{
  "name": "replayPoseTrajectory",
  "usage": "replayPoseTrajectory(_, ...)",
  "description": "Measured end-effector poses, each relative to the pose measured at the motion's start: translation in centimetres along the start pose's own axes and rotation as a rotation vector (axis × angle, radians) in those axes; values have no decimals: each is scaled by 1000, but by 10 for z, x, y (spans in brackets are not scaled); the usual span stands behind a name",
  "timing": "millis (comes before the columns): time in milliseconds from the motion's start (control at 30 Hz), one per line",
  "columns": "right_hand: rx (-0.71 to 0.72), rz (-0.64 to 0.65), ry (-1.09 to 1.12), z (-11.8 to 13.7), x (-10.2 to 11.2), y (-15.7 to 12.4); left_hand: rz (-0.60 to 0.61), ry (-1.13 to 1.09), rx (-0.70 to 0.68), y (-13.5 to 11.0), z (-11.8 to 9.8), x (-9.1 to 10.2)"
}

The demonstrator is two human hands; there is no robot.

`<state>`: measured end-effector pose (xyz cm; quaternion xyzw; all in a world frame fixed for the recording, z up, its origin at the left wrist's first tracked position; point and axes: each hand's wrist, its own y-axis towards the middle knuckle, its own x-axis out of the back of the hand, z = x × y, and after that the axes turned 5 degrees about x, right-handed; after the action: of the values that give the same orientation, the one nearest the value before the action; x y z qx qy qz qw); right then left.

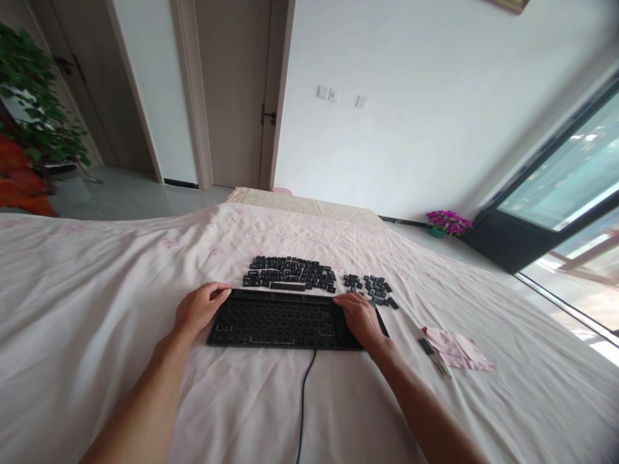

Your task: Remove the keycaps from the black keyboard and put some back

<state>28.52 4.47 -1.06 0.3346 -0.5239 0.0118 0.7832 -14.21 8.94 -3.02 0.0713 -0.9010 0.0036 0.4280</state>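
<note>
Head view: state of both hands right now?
Left hand: fingers curled at the black wired keyboard's far left corner; grip can't be told.
Right hand: over the keyboard's right part, fingertips at far edge; grip can't be told.

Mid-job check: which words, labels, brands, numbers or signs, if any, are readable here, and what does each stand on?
No text can be read.
Loose small black plastic keycaps: any legends are too small and blurred.
Long black rectangular keyboard with its keycaps off: no brand or label legible; the right hand covers part of it.
Square white wall plates: any marks are too small to read.
</note>
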Motion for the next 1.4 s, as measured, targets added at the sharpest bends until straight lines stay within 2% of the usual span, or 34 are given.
replayPoseTrajectory(400, -51, -37, 30, 10, 2, 0, -2, -1, 7, -2, -3, 1)
replayPoseTrajectory(667, -130, 65, -29, 3, 10, 13, 14, -11, 5, -1, -1, 0)
replayPoseTrajectory(867, -286, -14, 43, -1, 6, 9, 15, -20, 12, -1, -3, 1)
replayPoseTrajectory(1033, -351, -99, 155, 15, 6, 9, 11, -27, 18, -5, -9, 5)
replayPoseTrajectory(1100, -343, -141, 196, 28, 7, 12, -79, -24, -8, -8, -17, 8)
replayPoseTrajectory(1167, -323, -187, 227, 41, 8, 15, -244, -13, -63, -14, -31, 10)
replayPoseTrajectory(1233, -296, -223, 255, 56, 10, 21, -296, -105, -130, -20, -51, 9)
replayPoseTrajectory(1300, -266, -248, 282, 69, 12, 27, -209, -302, -172, -30, -75, 4)
replayPoseTrajectory(1400, -213, -266, 309, 86, 13, 35, 63, -572, -171, -47, -110, -7)
